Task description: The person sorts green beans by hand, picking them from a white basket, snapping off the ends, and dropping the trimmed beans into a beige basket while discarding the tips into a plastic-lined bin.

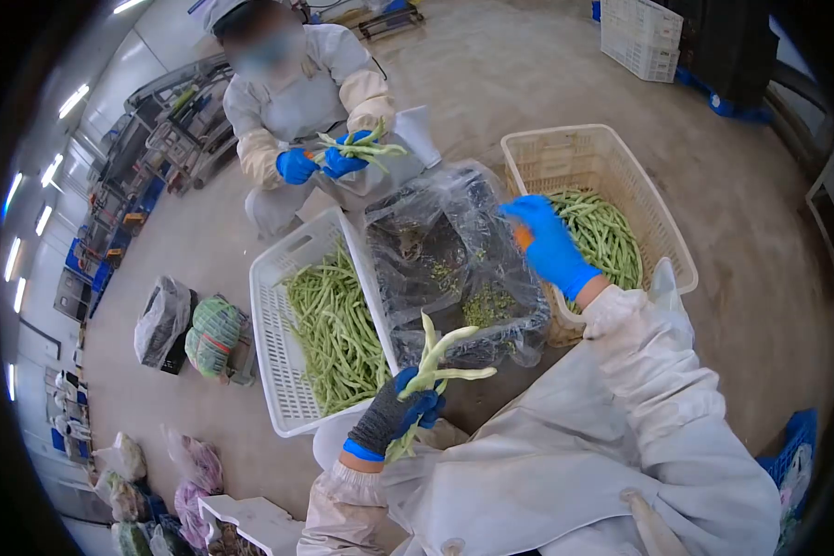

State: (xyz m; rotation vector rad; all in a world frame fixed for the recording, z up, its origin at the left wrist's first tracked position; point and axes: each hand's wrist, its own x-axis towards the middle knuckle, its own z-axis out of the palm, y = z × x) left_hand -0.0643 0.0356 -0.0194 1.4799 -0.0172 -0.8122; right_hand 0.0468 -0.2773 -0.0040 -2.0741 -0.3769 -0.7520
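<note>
Green beans (438,360) stand as a small bunch in the left hand (397,414). Its fingers are clamped round the lower ends, so the tips fan out just short of the plastic-lined bin (408,278) ahead. The right hand (551,246) is closed on an orange object (523,238) over the beige basket (565,153). The glove hides most of this object, so its kind cannot be told. A white crate (283,278) lies left of the left hand.

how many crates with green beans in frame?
2: a white crate left of the plastic bag, a beige crate right of it; the stacked crates top right hide their contents.
</note>
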